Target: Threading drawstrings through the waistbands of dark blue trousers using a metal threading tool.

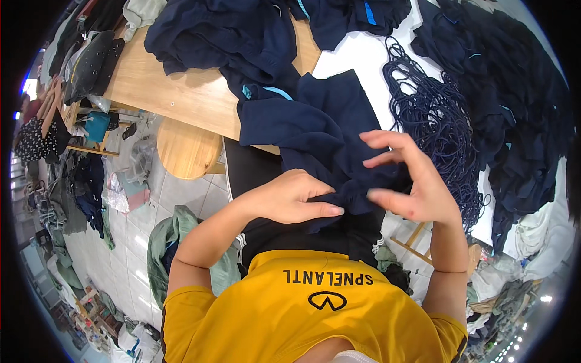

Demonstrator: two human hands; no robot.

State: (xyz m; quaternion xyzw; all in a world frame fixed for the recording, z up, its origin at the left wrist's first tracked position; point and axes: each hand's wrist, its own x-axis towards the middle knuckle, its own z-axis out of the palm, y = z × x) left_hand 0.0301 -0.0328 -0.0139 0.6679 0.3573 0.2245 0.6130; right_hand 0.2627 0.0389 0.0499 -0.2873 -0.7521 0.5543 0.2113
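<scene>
A navy garment (pixel 318 130) hangs from the table edge down over my lap, its lower end bunched between my two hands. My left hand (pixel 290 196) is closed on that bunched end, its thumb lying along the top and its other fingers partly hidden by the cloth. Just right of the garment, my right hand (pixel 417 187) is raised with fingers and thumb spread apart, holding nothing. The thumb tip comes close to the fabric; whether it touches I cannot tell.
Behind the garment lies a navy clothing pile (pixel 224 36) on the wooden table (pixel 163 91). To the right are tangled dark blue cords (pixel 423 103) and a larger dark garment heap (pixel 502 91). A round wooden stool (pixel 189 148) stands left, near green cloth (pixel 163 242). Another person (pixel 42 133) is far left.
</scene>
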